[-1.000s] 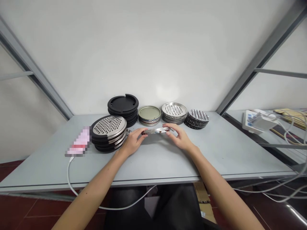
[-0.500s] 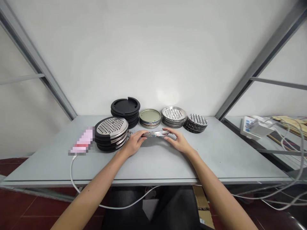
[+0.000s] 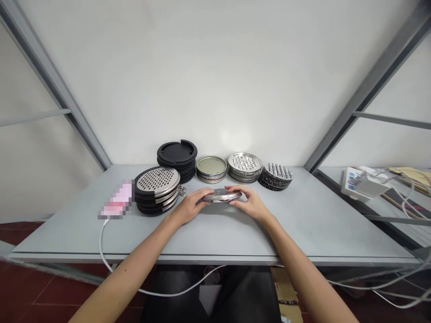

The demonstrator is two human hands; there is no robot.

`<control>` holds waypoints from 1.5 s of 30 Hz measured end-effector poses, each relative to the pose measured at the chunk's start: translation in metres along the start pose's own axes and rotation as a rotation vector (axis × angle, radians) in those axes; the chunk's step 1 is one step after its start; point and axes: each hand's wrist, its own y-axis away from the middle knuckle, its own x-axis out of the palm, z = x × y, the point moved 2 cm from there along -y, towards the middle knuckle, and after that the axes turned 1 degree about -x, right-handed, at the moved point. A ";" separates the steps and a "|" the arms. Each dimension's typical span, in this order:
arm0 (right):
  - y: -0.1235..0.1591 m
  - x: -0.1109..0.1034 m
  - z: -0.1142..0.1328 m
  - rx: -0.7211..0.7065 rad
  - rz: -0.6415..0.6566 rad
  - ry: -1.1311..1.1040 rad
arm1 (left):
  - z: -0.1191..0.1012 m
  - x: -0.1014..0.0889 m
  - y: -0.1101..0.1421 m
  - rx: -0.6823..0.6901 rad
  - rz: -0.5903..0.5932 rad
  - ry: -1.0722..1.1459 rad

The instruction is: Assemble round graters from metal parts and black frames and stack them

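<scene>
A round metal grater disc (image 3: 221, 195) is held by its rim between both hands, slightly above the table; its perforated top faces partly toward me. My left hand (image 3: 192, 205) grips the left edge, fingers above and thumb below. On the opposite edge, my right hand (image 3: 249, 202) pinches the rim the same way. Left of my left hand stands a stack of grater discs with black rims (image 3: 157, 188), with small metal clips (image 3: 182, 190) beside it. Beyond the hands are a stack of plain round metal plates (image 3: 211, 168) and a stack of silver grater discs (image 3: 244, 167).
Black ring-shaped holders (image 3: 177, 157) are piled at the back left. Dark-edged coarse grater discs (image 3: 276, 176) stand at the back right. A pixelated pink item (image 3: 117, 199) with a white cable (image 3: 103, 244) lies left. A power strip (image 3: 358, 183) sits on the right-hand shelf.
The grater disc has tilted from nearly edge-on, so its perforated top now shows. Both hands have kept hold of it and turned slightly with it. The camera view has shifted a little.
</scene>
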 end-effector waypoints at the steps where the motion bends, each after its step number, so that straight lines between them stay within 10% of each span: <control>1: 0.000 -0.001 0.000 -0.003 0.005 -0.001 | 0.000 0.001 0.000 -0.006 0.009 0.009; 12: 0.001 -0.012 -0.009 -0.025 -0.099 0.098 | -0.017 0.005 0.004 -0.121 -0.094 -0.234; 19: 0.007 -0.009 -0.012 -0.082 0.036 0.305 | -0.074 -0.055 -0.034 0.041 -0.171 -0.338; 24: 0.008 -0.008 -0.008 -0.144 0.086 0.406 | -0.049 -0.100 -0.074 -0.190 -0.101 -0.623; 29: 0.009 -0.008 -0.009 -0.150 0.119 0.430 | -0.017 -0.104 -0.089 -0.481 0.101 -0.873; 45: 0.009 -0.009 -0.021 -0.088 0.169 0.437 | -0.027 -0.109 -0.103 -0.430 0.146 -0.918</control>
